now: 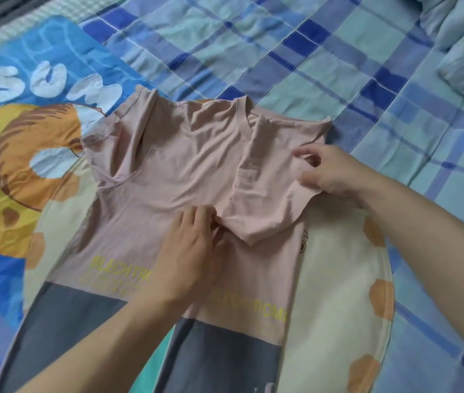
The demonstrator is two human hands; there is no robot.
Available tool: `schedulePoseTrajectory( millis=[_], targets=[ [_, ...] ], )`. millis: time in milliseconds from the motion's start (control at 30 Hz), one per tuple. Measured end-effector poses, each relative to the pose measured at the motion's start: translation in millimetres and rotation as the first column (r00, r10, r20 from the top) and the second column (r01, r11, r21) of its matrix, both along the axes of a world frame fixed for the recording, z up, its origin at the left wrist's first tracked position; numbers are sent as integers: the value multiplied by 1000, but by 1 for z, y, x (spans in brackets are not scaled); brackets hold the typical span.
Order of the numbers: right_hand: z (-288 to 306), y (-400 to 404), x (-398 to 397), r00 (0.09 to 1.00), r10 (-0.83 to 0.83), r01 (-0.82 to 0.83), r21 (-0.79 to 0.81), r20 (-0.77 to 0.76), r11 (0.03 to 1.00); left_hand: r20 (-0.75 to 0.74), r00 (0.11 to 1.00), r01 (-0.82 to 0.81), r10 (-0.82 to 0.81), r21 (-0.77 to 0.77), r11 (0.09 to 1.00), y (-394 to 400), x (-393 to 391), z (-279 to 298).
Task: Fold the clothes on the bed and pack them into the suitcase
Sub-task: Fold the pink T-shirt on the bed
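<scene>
A pink shirt (pixel 174 171) with a grey lower part lies flat on a cartoon-print blanket (pixel 12 171) over the checked bed (pixel 324 52), its sleeves folded inward. The left hand (pixel 188 251) presses on the shirt's middle, fingers together and straight. The right hand (pixel 330 171) pinches the folded right sleeve (pixel 262 188) at its edge.

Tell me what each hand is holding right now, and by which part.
The right hand pinches the pink T-shirt by its folded-in right sleeve edge. The left hand rests on the shirt's middle, fingertips at the fold, gripping nothing clearly.
</scene>
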State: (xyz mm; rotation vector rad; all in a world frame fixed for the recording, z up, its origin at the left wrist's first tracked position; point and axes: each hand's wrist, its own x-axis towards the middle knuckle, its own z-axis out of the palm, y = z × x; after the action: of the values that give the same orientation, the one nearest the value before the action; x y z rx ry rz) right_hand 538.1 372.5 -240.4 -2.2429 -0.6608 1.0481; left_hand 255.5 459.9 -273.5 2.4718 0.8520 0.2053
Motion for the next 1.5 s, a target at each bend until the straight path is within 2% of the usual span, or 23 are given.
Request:
schedulePoseTrajectory(
  millis=[67,133,167,233,333,400,467,533,600,700,767,867,933,1000,1067,1133,1200,1300,1433,1500],
  targets=[
    [-4,4,0,999,-47,46,60,21,997,-7,995,-99,99,-79,992,1,4,3],
    [-7,8,2,980,-193,199,138,-56,970,-35,985,-170,167,-111,979,8,8,7],
    [-9,9,3,961,-261,273,142,-94,952,-49,985,-171,167,-88,981,10,9,8],
    [-13,8,4,951,-296,303,77,-91,950,-38,996,-75,77,40,996,10,9,11],
    [-15,5,4,958,-274,278,39,-85,960,-61,978,209,-200,257,944,6,15,13],
    [-15,5,3,961,-262,266,38,-91,963,-95,955,297,-281,292,909,8,21,12],
    [-16,7,2,969,-228,232,31,-91,972,-31,964,266,-265,180,947,12,23,10],
    [-16,7,2,977,-199,202,26,-74,979,84,984,154,-156,33,988,20,22,8],
    [-17,6,2,983,-174,176,20,-57,984,90,991,105,-102,-27,994,23,17,6],
    [-20,7,2,988,-151,152,17,-38,988,-20,955,296,-296,128,947,18,7,4],
    [-21,8,3,991,-132,133,20,-36,991,-79,919,395,-387,179,901,17,5,1],
    [-16,9,6,998,-56,55,-20,-30,998,-81,877,479,-473,210,853,20,6,-1],
    [-10,8,7,998,35,-31,-73,60,997,-71,862,504,-503,244,829,23,5,0],
    [-7,5,7,986,98,-82,-123,134,989,-63,885,461,-460,249,852,26,3,-2],
    [-4,12,6,984,92,-69,-144,155,987,-23,950,311,-311,160,937,25,3,-3],
    [-5,31,8,969,94,-67,-123,229,990,9,979,204,-206,79,976,26,4,-6],
    [-6,57,12,960,99,-80,-82,261,993,-12,980,201,-201,96,975,26,6,-7],
    [-4,97,16,969,98,-105,16,225,994,-5,988,152,-152,68,986,24,7,0],
    [-5,132,18,963,129,-147,61,237,987,-49,990,-131,128,-58,990,17,8,6],
    [-11,142,18,967,71,-98,97,246,990,-90,974,-213,206,-78,974,14,8,8]
  ],
)
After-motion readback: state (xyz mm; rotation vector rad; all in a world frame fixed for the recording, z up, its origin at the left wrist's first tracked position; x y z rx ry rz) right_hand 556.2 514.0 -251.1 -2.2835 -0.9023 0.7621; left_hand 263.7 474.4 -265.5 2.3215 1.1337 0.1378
